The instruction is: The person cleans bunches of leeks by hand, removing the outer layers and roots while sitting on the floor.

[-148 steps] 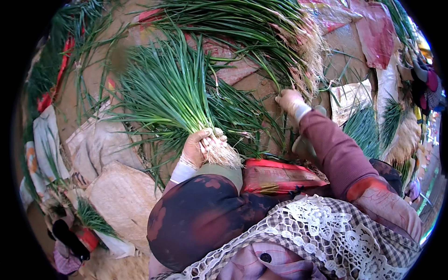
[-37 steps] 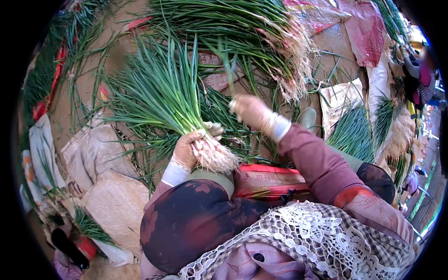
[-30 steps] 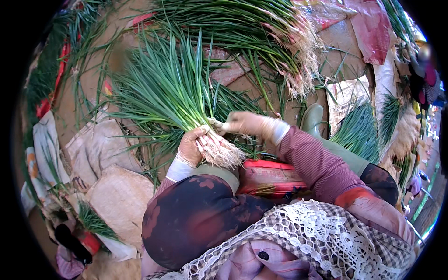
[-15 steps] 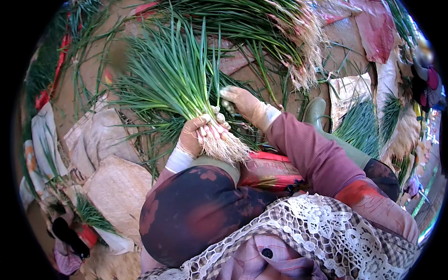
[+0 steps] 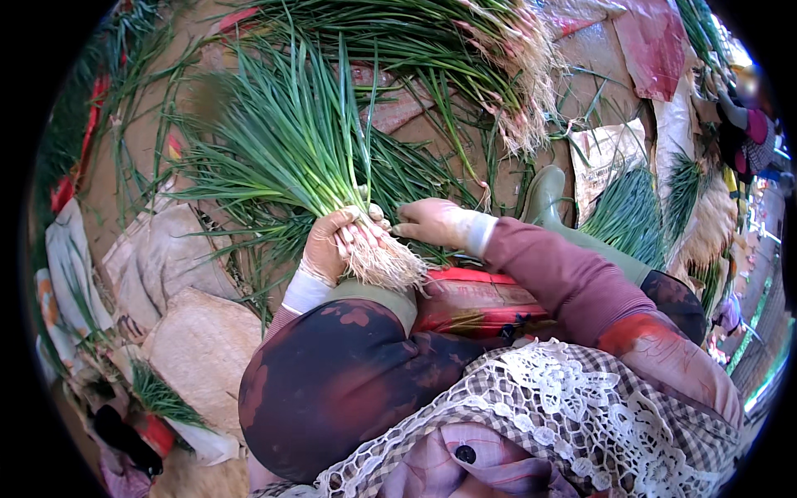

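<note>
My left hand (image 5: 325, 242), in a pale glove with a white cuff, is closed round a thick bunch of spring onions (image 5: 320, 166) just above the bulbs. The green leaves fan up and to the left. Pinkish-white bulbs and tangled roots (image 5: 388, 264) hang out on the right, above my left knee. Close to the right side of the bulbs is my right hand (image 5: 433, 222), also gloved. Its fingers point left and are bent together; whatever lies between the fingertips is too small to make out.
A large heap of spring onions (image 5: 515, 75) lies at the far side, roots to the right. More bunches (image 5: 627, 216) rest at right beside a pale sack (image 5: 610, 153). My green boot (image 5: 545, 192) stands nearby. Flattened sacks (image 5: 203, 344) cover ground at left. Other people (image 5: 751, 133) are at the edges.
My right hand has moved down from beside the leaves to the bulbs. My left hand keeps its hold on the spring onions; the whole view has shifted slightly.
</note>
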`<move>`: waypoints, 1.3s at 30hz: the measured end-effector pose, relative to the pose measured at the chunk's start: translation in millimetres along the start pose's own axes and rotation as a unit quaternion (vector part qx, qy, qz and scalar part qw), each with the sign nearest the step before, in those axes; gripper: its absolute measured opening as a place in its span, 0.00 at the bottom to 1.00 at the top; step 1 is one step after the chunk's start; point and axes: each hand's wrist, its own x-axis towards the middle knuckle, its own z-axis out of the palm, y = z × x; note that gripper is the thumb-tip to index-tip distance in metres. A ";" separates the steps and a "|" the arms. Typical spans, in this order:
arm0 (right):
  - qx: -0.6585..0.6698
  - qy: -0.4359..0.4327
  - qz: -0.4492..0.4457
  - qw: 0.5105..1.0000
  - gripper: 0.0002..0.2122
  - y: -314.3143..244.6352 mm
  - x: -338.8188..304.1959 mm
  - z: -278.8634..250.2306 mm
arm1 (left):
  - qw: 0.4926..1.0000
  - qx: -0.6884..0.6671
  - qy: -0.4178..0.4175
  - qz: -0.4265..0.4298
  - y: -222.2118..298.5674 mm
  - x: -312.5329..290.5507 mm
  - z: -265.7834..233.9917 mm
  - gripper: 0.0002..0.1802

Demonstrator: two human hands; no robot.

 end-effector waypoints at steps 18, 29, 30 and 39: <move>0.114 0.098 -0.112 0.982 0.15 -1.6 -15.1 27.9 | 0.994 0.019 0.045 -0.093 -11.2 12.2 -8.8 0.20; 0.835 -0.040 -0.034 0.547 0.13 -25.3 50.1 -10.6 | 0.996 0.040 -0.070 -0.027 -5.4 5.7 15.5 0.20; 0.850 -0.077 -0.061 0.518 0.12 -26.2 48.3 -12.6 | 0.997 0.022 -0.071 -0.021 -5.3 4.8 15.7 0.20; -0.042 0.121 0.076 0.989 0.20 -21.1 31.6 -31.7 | 0.997 0.035 -0.054 -0.035 -5.7 3.2 -3.0 0.18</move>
